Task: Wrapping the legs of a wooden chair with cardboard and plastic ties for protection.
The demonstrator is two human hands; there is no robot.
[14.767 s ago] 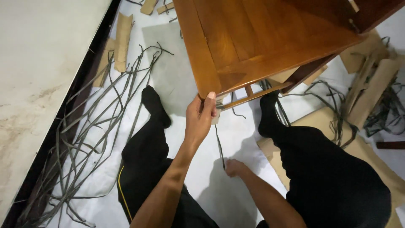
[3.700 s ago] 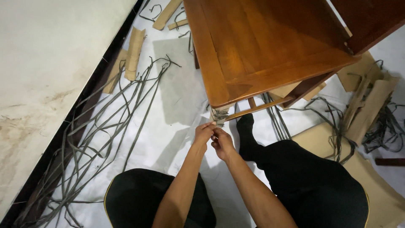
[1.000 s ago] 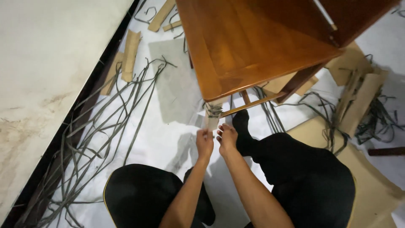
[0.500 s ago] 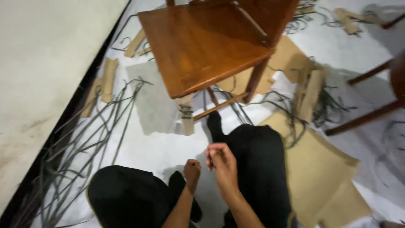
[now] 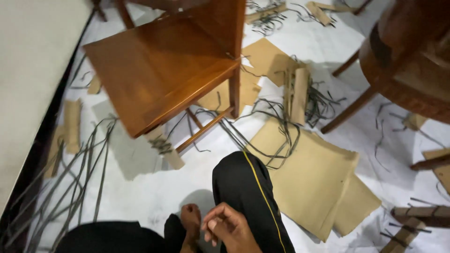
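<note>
Low by my knee, left hand (image 5: 191, 220) clenched, right hand (image 5: 229, 228) loosely curled, both off the cardboard-wrapped, strap-bound chair leg (image 5: 164, 147); next: regrip its strap.

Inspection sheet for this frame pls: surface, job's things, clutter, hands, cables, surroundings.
Surface: white floor, littered.
Job's things: wooden chair; its front leg wrapped in cardboard and grey strap.
Clutter: cardboard sheets, cardboard strips.
Hands: left hand and right hand close together, low by the knees, apart from the chair; grasp cannot be told.
Cables: none; loose grey straps on the floor.
Surroundings: pale wall, another wooden piece of furniture.
</note>
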